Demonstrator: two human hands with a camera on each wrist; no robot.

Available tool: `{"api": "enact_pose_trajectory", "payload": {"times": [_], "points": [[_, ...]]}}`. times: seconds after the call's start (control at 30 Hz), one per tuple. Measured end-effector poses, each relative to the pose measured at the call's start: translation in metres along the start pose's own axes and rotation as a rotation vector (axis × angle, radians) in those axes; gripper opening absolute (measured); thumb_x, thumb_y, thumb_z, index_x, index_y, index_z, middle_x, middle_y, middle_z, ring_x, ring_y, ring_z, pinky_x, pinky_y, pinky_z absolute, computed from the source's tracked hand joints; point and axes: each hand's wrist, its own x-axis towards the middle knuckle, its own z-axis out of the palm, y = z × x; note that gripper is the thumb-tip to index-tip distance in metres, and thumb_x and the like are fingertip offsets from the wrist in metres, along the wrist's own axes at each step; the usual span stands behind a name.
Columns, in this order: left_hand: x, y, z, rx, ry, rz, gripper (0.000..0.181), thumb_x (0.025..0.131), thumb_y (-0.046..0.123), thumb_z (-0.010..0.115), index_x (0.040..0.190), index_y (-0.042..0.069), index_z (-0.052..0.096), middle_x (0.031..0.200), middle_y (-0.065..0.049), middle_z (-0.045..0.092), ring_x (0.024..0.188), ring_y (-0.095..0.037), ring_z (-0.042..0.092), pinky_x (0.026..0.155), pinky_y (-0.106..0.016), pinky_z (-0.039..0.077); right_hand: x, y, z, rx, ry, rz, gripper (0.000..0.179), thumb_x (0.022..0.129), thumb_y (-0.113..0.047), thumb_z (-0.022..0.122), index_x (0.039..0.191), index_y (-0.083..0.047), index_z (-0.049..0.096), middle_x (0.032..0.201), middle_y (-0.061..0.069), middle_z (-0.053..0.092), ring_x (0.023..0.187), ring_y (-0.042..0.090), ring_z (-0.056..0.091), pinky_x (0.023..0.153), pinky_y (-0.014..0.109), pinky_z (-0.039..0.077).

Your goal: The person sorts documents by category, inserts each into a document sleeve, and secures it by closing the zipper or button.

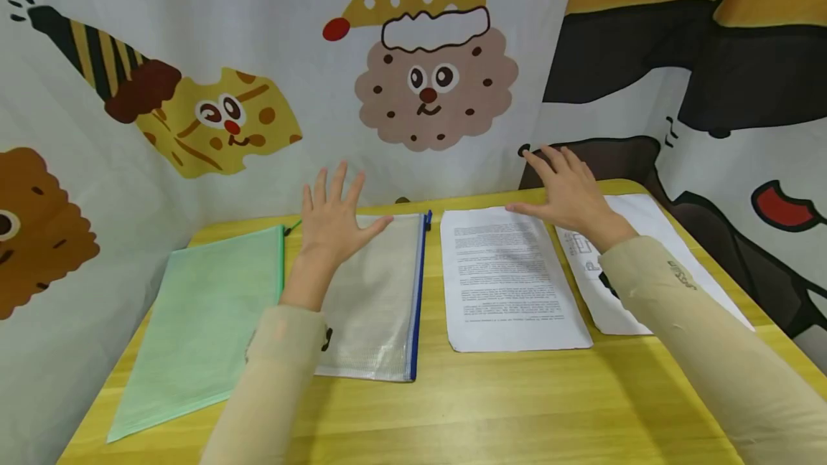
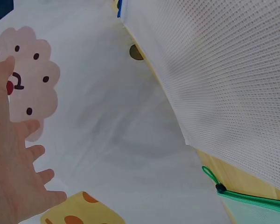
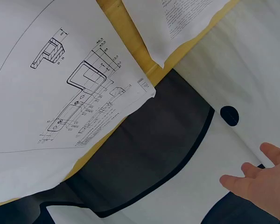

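Observation:
My left hand (image 1: 332,224) is raised with its fingers spread, over the clear mesh zip folder (image 1: 377,307) with a blue zip edge. Nothing is in it; the left wrist view shows the same spread fingers in front of the curtain. To its left lies a green zip folder (image 1: 213,314). My right hand (image 1: 571,192), also bare and spread, hovers above the far end of a printed text sheet (image 1: 504,278). Right of that sheet lies a drawing sheet (image 3: 84,93) with line drawings of a part, overlapped by my right forearm in the head view.
All the folders and papers lie on a yellow wood-grain table (image 1: 491,407). A curtain (image 1: 310,13) with cartoon prints hangs behind the table's far edge and along both sides. A green zip pull loop (image 2: 210,175) sticks out from the green folder's corner.

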Motion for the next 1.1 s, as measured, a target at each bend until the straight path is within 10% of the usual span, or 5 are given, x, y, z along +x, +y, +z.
{"api": "enact_pose_trajectory", "payload": {"times": [0.67,1.1], "points": [[-0.02,0.009,-0.015,-0.028,0.044,0.058,0.084,0.09,0.071,0.052,0.154,0.018,0.038,0.162,-0.009,0.033,0.15,-0.036,0.027,0.123,-0.062,0.014,-0.011,-0.001,-0.009,0.017,-0.082,-0.014,0.097,0.083,-0.063,0.068,0.156,-0.011,0.032,0.159,0.024,0.03,0.147,0.048,0.022,0.117,0.069,0.022],[-0.036,0.018,-0.024,-0.057,0.071,0.108,0.071,0.091,0.065,0.057,0.144,0.018,0.052,0.155,-0.008,0.045,0.142,-0.032,0.043,0.116,-0.05,0.039,-0.029,0.003,-0.01,0.016,-0.081,-0.021,0.088,0.083,-0.059,0.072,0.15,-0.009,0.043,0.156,0.025,0.034,0.143,0.049,0.028,0.113,0.069,0.029]]}}
